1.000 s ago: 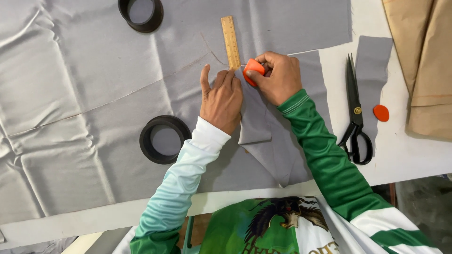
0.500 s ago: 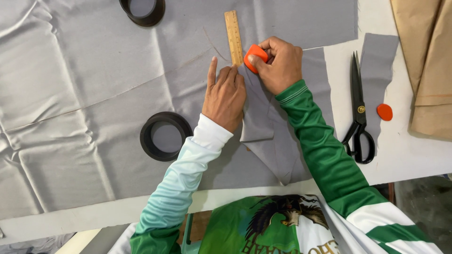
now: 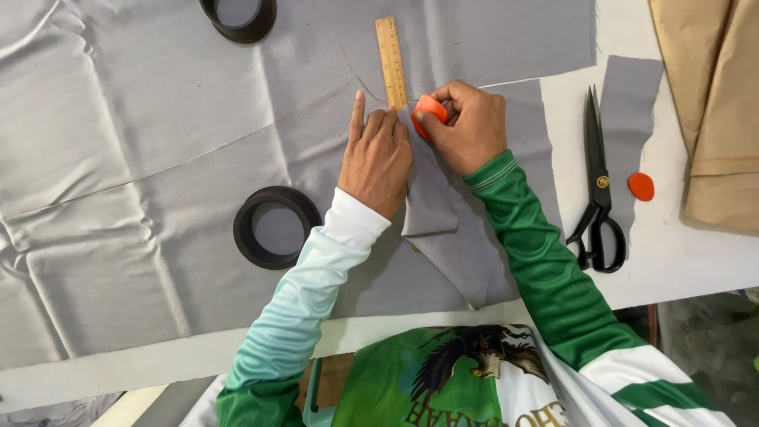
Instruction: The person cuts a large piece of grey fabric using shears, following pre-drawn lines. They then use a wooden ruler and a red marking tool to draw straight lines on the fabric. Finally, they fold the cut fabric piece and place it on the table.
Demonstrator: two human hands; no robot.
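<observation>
White worktable (image 3: pixel 672 261) draped with grey fabric (image 3: pixel 142 158), creased, faint chalk lines. No containers (two black rings (image 3: pixel 275 227) weigh cloth down). Left hand (image 3: pixel 379 158) flat on fabric, fingers spread, index beside wooden ruler (image 3: pixel 391 63). Right hand (image 3: pixel 466 126) pinches orange chalk disc (image 3: pixel 431 111) at ruler's lower end. Black scissors (image 3: pixel 598 190), spare orange disc (image 3: pixel 641 187), tan paper (image 3: pixel 711 103) to right.

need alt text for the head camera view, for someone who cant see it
Seen from above, a left hand presses grey fabric flat beside a wooden ruler while the right hand holds orange chalk to it. Black scissors lie to the right.
</observation>
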